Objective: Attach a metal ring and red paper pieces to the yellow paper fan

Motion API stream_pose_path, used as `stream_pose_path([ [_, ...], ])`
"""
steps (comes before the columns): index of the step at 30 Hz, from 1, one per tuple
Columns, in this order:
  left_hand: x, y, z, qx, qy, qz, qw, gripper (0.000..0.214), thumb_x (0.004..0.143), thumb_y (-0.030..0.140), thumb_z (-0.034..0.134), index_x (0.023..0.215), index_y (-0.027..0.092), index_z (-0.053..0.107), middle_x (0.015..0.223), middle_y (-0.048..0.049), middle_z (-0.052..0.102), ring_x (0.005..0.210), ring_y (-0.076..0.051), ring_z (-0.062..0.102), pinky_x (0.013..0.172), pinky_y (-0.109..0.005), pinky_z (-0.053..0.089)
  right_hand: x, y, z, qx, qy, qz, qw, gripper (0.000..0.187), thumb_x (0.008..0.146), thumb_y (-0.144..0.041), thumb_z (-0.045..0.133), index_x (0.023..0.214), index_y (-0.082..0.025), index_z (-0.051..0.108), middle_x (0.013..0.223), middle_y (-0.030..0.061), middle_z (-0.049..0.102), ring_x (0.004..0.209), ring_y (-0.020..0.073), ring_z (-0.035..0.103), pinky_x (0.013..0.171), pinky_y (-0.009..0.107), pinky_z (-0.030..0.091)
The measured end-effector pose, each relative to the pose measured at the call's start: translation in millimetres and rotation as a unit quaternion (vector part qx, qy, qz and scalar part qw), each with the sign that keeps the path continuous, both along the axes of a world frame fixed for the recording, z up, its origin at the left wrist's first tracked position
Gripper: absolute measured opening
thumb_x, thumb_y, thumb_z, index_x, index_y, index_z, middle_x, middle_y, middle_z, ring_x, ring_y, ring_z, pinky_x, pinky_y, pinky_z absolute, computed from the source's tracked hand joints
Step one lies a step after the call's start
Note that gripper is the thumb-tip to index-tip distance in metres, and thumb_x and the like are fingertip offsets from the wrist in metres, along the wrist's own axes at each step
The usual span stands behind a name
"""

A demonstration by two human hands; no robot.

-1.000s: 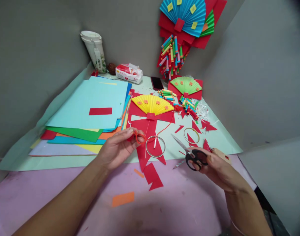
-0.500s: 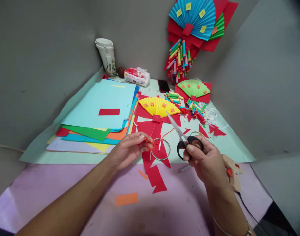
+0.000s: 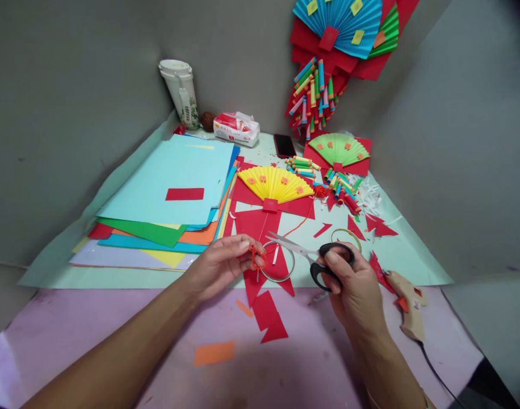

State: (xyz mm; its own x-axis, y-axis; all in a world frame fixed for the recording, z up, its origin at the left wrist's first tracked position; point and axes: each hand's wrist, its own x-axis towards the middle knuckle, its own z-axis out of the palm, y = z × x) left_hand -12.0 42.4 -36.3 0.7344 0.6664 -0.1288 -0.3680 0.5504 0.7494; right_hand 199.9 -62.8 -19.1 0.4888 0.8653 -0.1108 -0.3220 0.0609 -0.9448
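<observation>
Scissors in right hand — level, tips leftward at red cord in left hand

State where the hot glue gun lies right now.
In the head view, the hot glue gun lies at the right on the pink table surface, just right of the right hand that holds the scissors.

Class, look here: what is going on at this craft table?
A person is working with two bare hands. The left hand pinches a knotted red cord. The right hand holds black-handled scissors, blades pointing towards that cord, over a thin metal ring lying on red paper cut-outs. Beyond lie a yellow pleated paper fan and, to the left, a stack of coloured paper sheets.
</observation>
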Motion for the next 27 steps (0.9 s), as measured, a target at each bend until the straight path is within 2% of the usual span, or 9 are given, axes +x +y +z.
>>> stream_pose_path([
  [5, -0.3, -0.3, 0.3, -0.002, -0.002, -0.003, 1.0, 0.019, 0.09, 0.017, 0.053, 0.085, 0.01, 0.071, 0.084, -0.009, 0.068, 0.076, -0.015, 0.064, 0.073, -0.024, 0.05, -0.3, 0.1, 5.6, -0.004, 0.016, -0.003, 1.0, 0.025, 0.075, -0.033, 0.079, 0.075, -0.019, 0.058, 0.07, -0.0004, 0.061, 0.052, 0.0057, 0.053, 0.036, 0.012, 0.028],
  [9, -0.5, -0.4, -0.2, -0.005, -0.003, -0.001, 1.0, 0.019, 0.09, 0.017, 0.053, 0.085, 0.01, 0.07, 0.083, -0.0091, 0.068, 0.076, -0.015, 0.064, 0.073, -0.024, 0.05, 1.9, -2.2, 3.8, -0.021, -0.037, -0.017, 0.999, 0.03, 0.073, -0.036, 0.08, 0.074, -0.019, 0.055, 0.069, -0.0024, 0.055, 0.064, 0.0108, 0.062, 0.038, 0.013, 0.029],
  [12, -0.3, -1.1, -0.8, 0.001, -0.01, -0.003, 1.0, 0.02, 0.09, 0.017, 0.053, 0.085, 0.009, 0.07, 0.083, -0.0094, 0.068, 0.076, -0.015, 0.064, 0.072, -0.024, 0.05, 3.3, -4.5, 0.0, -0.036, -0.081, -0.029, 0.996, 0.031, 0.072, -0.037, 0.08, 0.075, -0.02, 0.055, 0.073, -0.0033, 0.054, 0.071, 0.0136, 0.067, 0.043, 0.015, 0.036],
  [15, 0.0, -2.5, 0.2, -0.001, -0.012, -0.005, 1.0, 0.02, 0.09, 0.018, 0.053, 0.084, 0.009, 0.07, 0.082, -0.0095, 0.068, 0.075, -0.015, 0.064, 0.071, -0.024, 0.05, 3.4, -4.5, -0.5, -0.032, -0.085, -0.036, 0.995, 0.03, 0.072, -0.035, 0.081, 0.076, -0.021, 0.055, 0.075, -0.0034, 0.055, 0.067, 0.0124, 0.066, 0.044, 0.015, 0.038],
  [17, 0.1, -3.1, 1.6, -0.005, -0.01, -0.005, 1.0, 0.019, 0.089, 0.018, 0.055, 0.084, 0.009, 0.07, 0.082, -0.0095, 0.068, 0.074, -0.015, 0.064, 0.071, -0.024, 0.05, 3.6, -2.8, 1.8, -0.018, -0.042, -0.036, 0.998, 0.029, 0.072, -0.032, 0.082, 0.076, -0.02, 0.055, 0.073, -0.0037, 0.055, 0.059, 0.0083, 0.061, 0.041, 0.014, 0.034],
  [19, 0.1, -3.3, 3.5, -0.009, -0.011, -0.006, 1.0, 0.016, 0.087, 0.018, 0.058, 0.082, 0.009, 0.07, 0.082, -0.0096, 0.068, 0.074, -0.016, 0.064, 0.071, -0.024, 0.05, 4.1, -0.5, 4.8, -0.005, 0.056, -0.013, 0.998, 0.027, 0.073, -0.03, 0.08, 0.076, -0.019, 0.055, 0.071, -0.0042, 0.055, 0.047, 0.0022, 0.049, 0.038, 0.012, 0.03],
  [21, 0.1, -3.3, 5.2, -0.016, -0.013, -0.006, 1.0, 0.013, 0.084, 0.018, 0.061, 0.082, 0.009, 0.07, 0.081, -0.0095, 0.069, 0.074, -0.016, 0.065, 0.071, -0.024, 0.05, 4.5, 1.5, 6.9, 0.007, 0.168, 0.021, 0.986, 0.025, 0.074, -0.026, 0.079, 0.08, -0.019, 0.057, 0.074, -0.0038, 0.06, 0.04, -0.0014, 0.036, 0.036, 0.011, 0.028],
  [23, 0.1, -3.3, 6.6, -0.02, -0.012, -0.007, 1.0, 0.013, 0.084, 0.018, 0.062, 0.083, 0.009, 0.071, 0.08, -0.0092, 0.069, 0.074, -0.016, 0.065, 0.07, -0.023, 0.05, 3.9, 2.7, 7.0, 0.004, 0.244, 0.046, 0.969, 0.028, 0.069, -0.02, 0.081, 0.087, -0.019, 0.059, 0.08, -0.0024, 0.064, 0.039, -0.0023, 0.032, 0.036, 0.011, 0.029],
  [27, 0.5, -3.2, 7.4, -0.016, -0.002, -0.008, 1.0, 0.016, 0.085, 0.019, 0.06, 0.083, 0.008, 0.072, 0.077, -0.0092, 0.069, 0.072, -0.015, 0.064, 0.069, -0.023, 0.049, -1.6, 3.5, 2.6, -0.028, 0.274, 0.059, 0.96, 0.035, 0.06, -0.01, 0.082, 0.088, -0.017, 0.061, 0.081, -0.0019, 0.066, 0.039, -0.0025, 0.028, 0.035, 0.011, 0.029],
])
